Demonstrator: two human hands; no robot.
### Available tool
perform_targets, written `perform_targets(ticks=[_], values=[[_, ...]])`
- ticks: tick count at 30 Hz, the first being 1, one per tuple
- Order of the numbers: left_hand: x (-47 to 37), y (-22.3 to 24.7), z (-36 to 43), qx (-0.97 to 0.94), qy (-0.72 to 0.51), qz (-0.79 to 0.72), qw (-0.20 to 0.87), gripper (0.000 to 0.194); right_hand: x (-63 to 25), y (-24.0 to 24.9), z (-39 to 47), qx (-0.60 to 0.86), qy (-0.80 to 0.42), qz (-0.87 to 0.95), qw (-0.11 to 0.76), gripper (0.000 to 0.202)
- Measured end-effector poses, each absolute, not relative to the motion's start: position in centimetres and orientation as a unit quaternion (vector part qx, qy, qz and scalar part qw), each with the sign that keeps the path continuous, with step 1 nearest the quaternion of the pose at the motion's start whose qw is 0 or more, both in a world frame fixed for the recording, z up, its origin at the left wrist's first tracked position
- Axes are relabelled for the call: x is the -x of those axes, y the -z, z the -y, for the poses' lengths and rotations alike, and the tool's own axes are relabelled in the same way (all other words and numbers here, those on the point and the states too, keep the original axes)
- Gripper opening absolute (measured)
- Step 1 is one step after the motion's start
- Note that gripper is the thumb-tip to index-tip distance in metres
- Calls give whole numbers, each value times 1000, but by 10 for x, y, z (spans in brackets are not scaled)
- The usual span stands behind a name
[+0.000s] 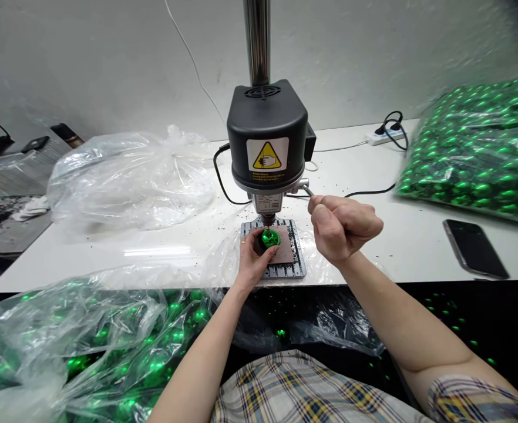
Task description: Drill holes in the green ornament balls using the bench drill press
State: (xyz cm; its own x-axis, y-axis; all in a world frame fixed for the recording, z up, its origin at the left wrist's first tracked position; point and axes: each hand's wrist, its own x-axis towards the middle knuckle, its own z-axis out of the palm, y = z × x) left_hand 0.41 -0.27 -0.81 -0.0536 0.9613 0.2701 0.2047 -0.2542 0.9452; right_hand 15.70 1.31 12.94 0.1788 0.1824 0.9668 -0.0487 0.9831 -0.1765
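A black bench drill press stands on the white table, its bit pointing down at a shiny green ball. My left hand is wrapped around the ball and holds it on a pinkish square board. Beneath the board lies the slotted metal base, strewn with dark chips. My right hand is closed in a fist at the end of the drill press lever, to the right of the drill head. The lever's grip is hidden inside my fingers. Whether the bit touches the ball I cannot tell.
A large clear bag of green balls sits at the right, with a phone in front. An open-looking plastic bag of green balls is at lower left. A clear plastic bag lies behind left. A power strip is near the wall.
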Motion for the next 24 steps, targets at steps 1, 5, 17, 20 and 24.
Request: perform_targets(ticks=[1,5,17,20,24], values=[[-4,8,3,-588,-530,-497,357,52,-157,-129,-14,47,-72,642,762,38],[-4,6,4,-588,-529,-495,359,50,-159,-130,-14,36,-62,658,750,36],[-12,4,8,-526,-575,-512,360,54,-152,-171,-16,131,-171,585,782,43],[-19,4,33,-552,-598,-554,177,49,-152,-200,-28,187,-285,548,764,41],[-23,12,85,-759,-497,-419,-41,43,-155,-210,-38,191,-290,538,768,37]])
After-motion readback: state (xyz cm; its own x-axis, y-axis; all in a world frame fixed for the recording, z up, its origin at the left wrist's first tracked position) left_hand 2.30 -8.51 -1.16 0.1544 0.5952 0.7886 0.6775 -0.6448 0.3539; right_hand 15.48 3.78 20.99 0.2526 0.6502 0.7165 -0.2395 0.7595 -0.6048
